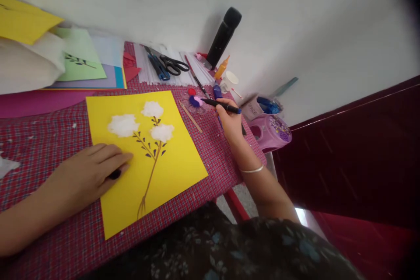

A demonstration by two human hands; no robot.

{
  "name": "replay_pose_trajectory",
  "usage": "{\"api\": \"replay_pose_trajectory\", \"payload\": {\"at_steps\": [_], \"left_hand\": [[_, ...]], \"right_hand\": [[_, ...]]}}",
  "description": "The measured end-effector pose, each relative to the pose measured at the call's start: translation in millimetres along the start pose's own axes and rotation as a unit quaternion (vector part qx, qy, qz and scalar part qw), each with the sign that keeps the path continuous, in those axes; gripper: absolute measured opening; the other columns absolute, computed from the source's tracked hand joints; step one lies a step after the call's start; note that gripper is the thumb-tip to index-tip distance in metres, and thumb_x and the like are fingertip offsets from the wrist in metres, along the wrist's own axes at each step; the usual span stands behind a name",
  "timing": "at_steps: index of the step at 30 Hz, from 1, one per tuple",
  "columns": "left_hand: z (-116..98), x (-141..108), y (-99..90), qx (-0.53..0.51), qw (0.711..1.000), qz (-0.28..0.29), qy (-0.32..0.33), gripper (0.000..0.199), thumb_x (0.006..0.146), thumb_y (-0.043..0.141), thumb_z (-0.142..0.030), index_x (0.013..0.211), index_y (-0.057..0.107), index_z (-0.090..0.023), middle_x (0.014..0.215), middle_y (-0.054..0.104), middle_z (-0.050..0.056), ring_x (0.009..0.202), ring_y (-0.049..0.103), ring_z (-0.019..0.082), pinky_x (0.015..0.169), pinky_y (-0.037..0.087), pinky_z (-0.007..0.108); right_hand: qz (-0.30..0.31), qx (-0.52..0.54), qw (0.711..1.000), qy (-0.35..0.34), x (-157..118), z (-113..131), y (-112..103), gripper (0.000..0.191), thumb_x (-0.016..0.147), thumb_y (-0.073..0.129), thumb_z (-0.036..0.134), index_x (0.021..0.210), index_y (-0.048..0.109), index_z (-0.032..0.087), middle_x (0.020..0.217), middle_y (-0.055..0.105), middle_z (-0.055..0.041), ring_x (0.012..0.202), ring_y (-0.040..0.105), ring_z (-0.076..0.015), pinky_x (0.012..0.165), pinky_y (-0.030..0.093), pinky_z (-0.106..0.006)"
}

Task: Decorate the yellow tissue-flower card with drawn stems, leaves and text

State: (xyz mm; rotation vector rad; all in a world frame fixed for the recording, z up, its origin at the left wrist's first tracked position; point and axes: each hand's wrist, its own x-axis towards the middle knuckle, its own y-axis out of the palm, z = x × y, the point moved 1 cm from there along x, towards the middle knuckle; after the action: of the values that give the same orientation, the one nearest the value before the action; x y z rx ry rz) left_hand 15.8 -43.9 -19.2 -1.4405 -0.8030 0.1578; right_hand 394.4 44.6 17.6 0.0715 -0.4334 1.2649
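Across yellow paper (177,162), three white blossoms (123,125) crown a branching stem (152,170).

There's two hands (101,166), one bangle (252,170), one yellow sheet (183,162) up front with three white puffs (124,125), three paint blobs (194,101), one black pen-like tool (211,102), one flat wooden stick (190,117), one pair of scissors (176,66) and just one orange bottle (222,68).

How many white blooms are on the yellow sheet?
3: the left bloom, the top bloom, and the right bloom just below the top one. The left hand covers part of the sheet; anything beneath it is hidden.
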Motion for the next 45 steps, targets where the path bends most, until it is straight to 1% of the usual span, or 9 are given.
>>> {"api": "replay_pose_trajectory", "payload": {"at_steps": [5, 8, 13, 17, 21, 24, 28, 38, 45], "left_hand": [[-6, 5, -6.6, 0.013, 1.0, -0.018, -0.003, 0.026, 0.101, 0.043, -0.022, 0.105, 0.068, -0.017, 0.096, 0.069, 0.008, 0.088, 0.061, 0.024, 0.083, 0.045, 0.037], [-7, 5, -8.4, 0.024, 1.0, 0.005, -0.013, 0.023, 0.099, 0.046, -0.02, 0.105, 0.068, -0.017, 0.1, 0.068, 0.009, 0.092, 0.06, 0.025, 0.083, 0.044, 0.038], [-7, 3, -8.3, 0.035, 0.999, 0.033, -0.014, 0.018, 0.096, 0.051, -0.018, 0.104, 0.067, -0.018, 0.101, 0.066, 0.009, 0.092, 0.057, 0.025, 0.082, 0.044, 0.037], [-8, 5, -9.1, 0.026, 0.999, 0.035, -0.022, 0.015, 0.096, 0.052, -0.02, 0.102, 0.065, -0.019, 0.101, 0.065, 0.007, 0.093, 0.056, 0.024, 0.083, 0.043, 0.035], [-9, 6, -9.9, 0.031, 0.999, 0.025, -0.018, 0.015, 0.097, 0.051, -0.021, 0.101, 0.065, -0.019, 0.1, 0.064, 0.007, 0.091, 0.055, 0.024, 0.082, 0.043, 0.036], [-10, 7, -10.6, 0.036, 0.999, 0.025, -0.011, 0.016, 0.098, 0.05, -0.021, 0.103, 0.064, -0.017, 0.101, 0.065, 0.009, 0.093, 0.056, 0.025, 0.082, 0.044, 0.037], [-11, 8, -11.9, 0.039, 0.999, 0.022, 0.001, 0.02, 0.1, 0.046, -0.021, 0.102, 0.064, -0.014, 0.101, 0.066, 0.01, 0.092, 0.055, 0.026, 0.081, 0.045, 0.038], [-12, 8, -12.9, 0.046, 0.999, 0.029, -0.002, 0.025, 0.102, 0.042, -0.023, 0.103, 0.066, -0.015, 0.099, 0.066, 0.009, 0.089, 0.056, 0.025, 0.081, 0.045, 0.038], [-12, 7, -13.6, 0.044, 0.998, 0.044, -0.009, 0.025, 0.102, 0.042, -0.024, 0.105, 0.065, -0.016, 0.101, 0.067, 0.009, 0.091, 0.057, 0.025, 0.081, 0.046, 0.039]], "right_hand": [[0.031, -0.02, 0.999, 0.014, 7, -28, 7, 0.029, 0.082, 0.07, 0.048, 0.099, 0.067, 0.025, 0.081, 0.07, -0.0006, 0.065, 0.065, -0.0158, 0.066, 0.057, -0.035], [0.045, -0.025, 0.999, 0.01, 7, -36, 8, 0.031, 0.082, 0.071, 0.051, 0.098, 0.066, 0.024, 0.082, 0.071, -0.0015, 0.07, 0.069, -0.0179, 0.068, 0.059, -0.037], [0.027, 0.002, 0.999, -0.019, 2, -23, 6, 0.025, 0.085, 0.069, 0.047, 0.098, 0.066, 0.026, 0.076, 0.071, 0.0004, 0.068, 0.07, -0.0175, 0.07, 0.06, -0.037], [0.056, 0.034, 0.997, -0.034, -42, 20, 6, 0.019, 0.094, 0.06, 0.04, 0.109, 0.067, 0.029, 0.094, 0.074, -0.0006, 0.084, 0.073, -0.0175, 0.078, 0.06, -0.036], [0.149, 0.07, 0.986, 0.021, -112, 54, 12, 0.017, 0.092, 0.064, 0.036, 0.108, 0.067, 0.03, 0.089, 0.075, 0.0009, 0.076, 0.072, -0.0158, 0.073, 0.06, -0.035], [0.145, 0.069, 0.983, 0.084, -153, 62, 19, 0.012, 0.092, 0.066, 0.032, 0.103, 0.068, 0.029, 0.085, 0.074, 0.0016, 0.074, 0.072, -0.0145, 0.07, 0.059, -0.031], [0.105, 0.019, 0.99, 0.095, -181, 61, 27, 0.01, 0.091, 0.066, 0.031, 0.1, 0.068, 0.029, 0.088, 0.071, 0.0008, 0.076, 0.071, -0.0145, 0.069, 0.057, -0.031], [0.112, -0.027, 0.988, 0.104, -187, 56, 33, 0.013, 0.091, 0.064, 0.032, 0.102, 0.069, 0.027, 0.094, 0.072, -0.0014, 0.083, 0.07, -0.0171, 0.072, 0.056, -0.034], [0.121, -0.028, 0.987, 0.105, -185, 58, 34, 0.013, 0.09, 0.065, 0.03, 0.103, 0.068, 0.03, 0.091, 0.071, -0.0002, 0.078, 0.069, -0.0171, 0.069, 0.055, -0.035]]}}
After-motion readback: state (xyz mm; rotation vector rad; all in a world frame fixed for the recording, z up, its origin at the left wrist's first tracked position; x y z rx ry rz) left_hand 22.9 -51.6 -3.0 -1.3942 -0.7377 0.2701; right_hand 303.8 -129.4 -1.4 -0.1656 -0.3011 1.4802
